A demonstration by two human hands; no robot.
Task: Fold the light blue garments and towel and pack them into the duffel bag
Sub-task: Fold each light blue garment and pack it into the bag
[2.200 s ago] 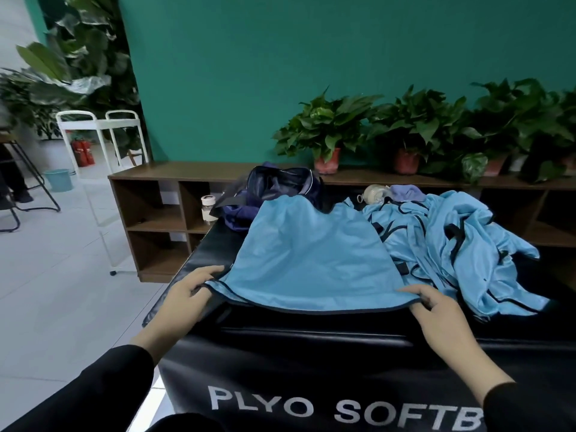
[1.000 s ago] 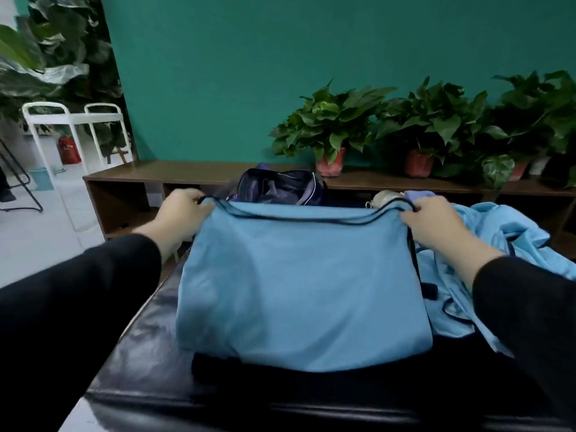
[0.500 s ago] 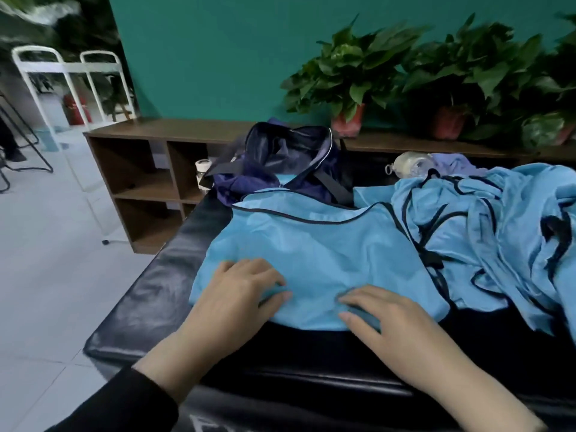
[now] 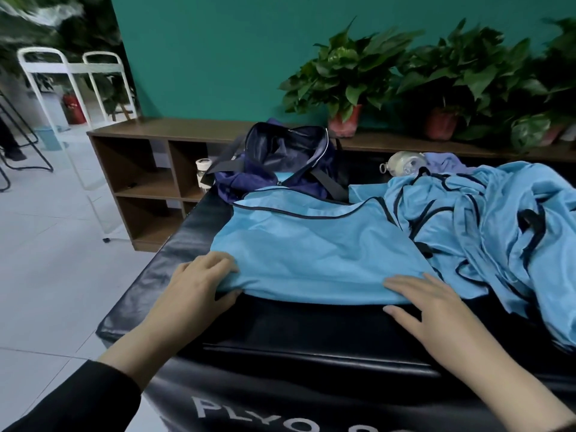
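I am watching the folded light blue garment [image 4: 311, 247] lying flat on the black padded box [image 4: 311, 335], just in front of the open duffel bag [image 4: 280, 163]. My left hand [image 4: 199, 285], flat on the cloth half a second ago, is now pinching its near left corner. My right hand [image 4: 430, 304] is sliding outward, fingers straight, pressing the near right corner. The garment pile [image 4: 486, 226] is sitting beside it.

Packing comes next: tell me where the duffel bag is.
The duffel bag sits open at the black box's far left, just behind the folded garment.
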